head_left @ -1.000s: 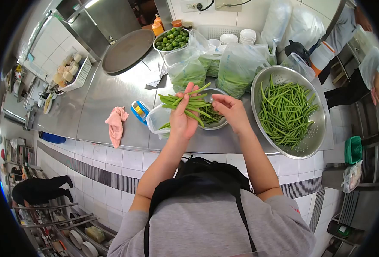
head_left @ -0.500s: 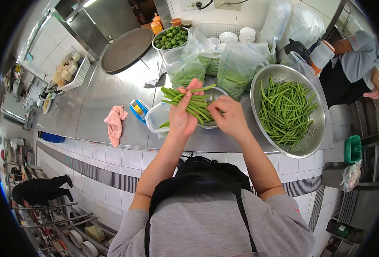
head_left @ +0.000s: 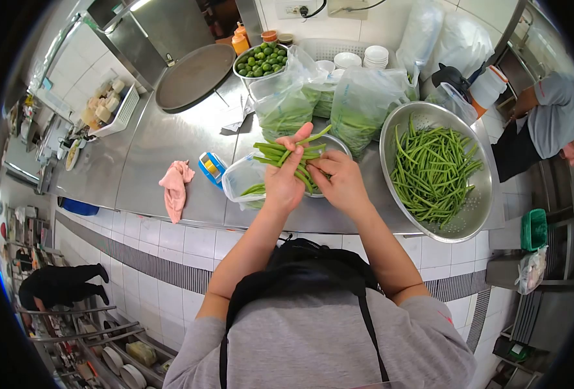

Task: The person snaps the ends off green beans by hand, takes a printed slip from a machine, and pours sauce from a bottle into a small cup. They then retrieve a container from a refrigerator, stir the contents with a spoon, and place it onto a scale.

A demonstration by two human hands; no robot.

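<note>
My left hand (head_left: 284, 184) is closed around a bunch of green beans (head_left: 271, 153), with bean ends sticking out on both sides. Against the right side of the bunch, the fingertips of my right hand (head_left: 340, 183) pinch together on a bean. Under the hands is a metal bowl (head_left: 343, 146), mostly hidden. An open clear plastic bag (head_left: 236, 176) with some beans inside lies to the left of my left hand. On the right stands a large steel colander (head_left: 387, 162) heaped with loose green beans (head_left: 433, 172).
Filled bags of cut beans (head_left: 357, 117) stand behind the bowl, near a bowl of limes (head_left: 261, 60). Left of the hands are a blue tape dispenser (head_left: 211, 168) and a pink cloth (head_left: 177, 188). Co-workers are at far right (head_left: 546, 117) and lower left (head_left: 60, 285).
Both hands have shifted slightly, and the right hand has closed in on the left, its fingertips now at the bunch's right side. The co-worker at right has changed posture.
</note>
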